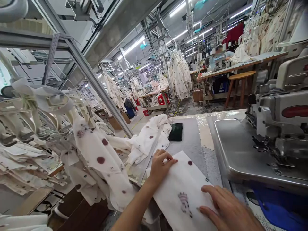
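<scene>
A white fabric piece (pixel 175 189) with dark dots and a small printed figure lies in front of me, over the table's near edge. At its upper left edge, my left hand (pixel 161 163) has its fingers drawn together on the cloth. My right hand (pixel 222 205) rests on the piece's right side, thumb and forefinger apart. Beyond the left hand, a bunched spotted cloth (pixel 151 133) lies on the table, with a clear strip across it. A black phone (pixel 176 132) sits beside that cloth.
A sewing machine (pixel 281 118) with a metal bed (pixel 235 144) stands at the right. Spotted garment pieces (pixel 98 154) hang from clips on the left. A metal post (pixel 101 86) slants past the table's left side. Farther back are a wooden stool (pixel 242 76) and other worktables.
</scene>
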Demonstrator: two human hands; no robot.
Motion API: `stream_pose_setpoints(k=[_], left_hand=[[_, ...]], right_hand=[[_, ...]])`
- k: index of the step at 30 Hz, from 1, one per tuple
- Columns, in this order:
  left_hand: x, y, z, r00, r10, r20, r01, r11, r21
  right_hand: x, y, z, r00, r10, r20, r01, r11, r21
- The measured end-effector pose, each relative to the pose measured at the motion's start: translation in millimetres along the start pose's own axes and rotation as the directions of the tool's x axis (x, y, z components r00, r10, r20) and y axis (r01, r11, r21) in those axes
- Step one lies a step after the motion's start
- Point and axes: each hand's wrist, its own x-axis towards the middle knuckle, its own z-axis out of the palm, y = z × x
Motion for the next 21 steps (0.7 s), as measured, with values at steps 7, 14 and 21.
stream_pose_setpoints(k=[7, 14, 21], left_hand=[[18.3, 8.2, 23.8, 0.997, 0.018, 0.073, -0.013, 0.998, -0.068], [34.9, -5.0, 40.3, 0.977, -0.179, 0.112, 0.193, 0.972, -0.132], [55.1, -0.6, 30.9, 0.949, -0.175, 0.261, 0.237, 0.945, -0.227]], right_hand=[[18.8, -7.9, -4.0, 0.991, 0.109, 0.072, -0.117, 0.988, 0.103], [15.7, 10.1, -12.7, 0.926, 0.377, -0.005, -0.368, 0.907, 0.203], [2.1, 17.6, -9.0, 0.885, 0.45, 0.122, -0.463, 0.816, 0.347]])
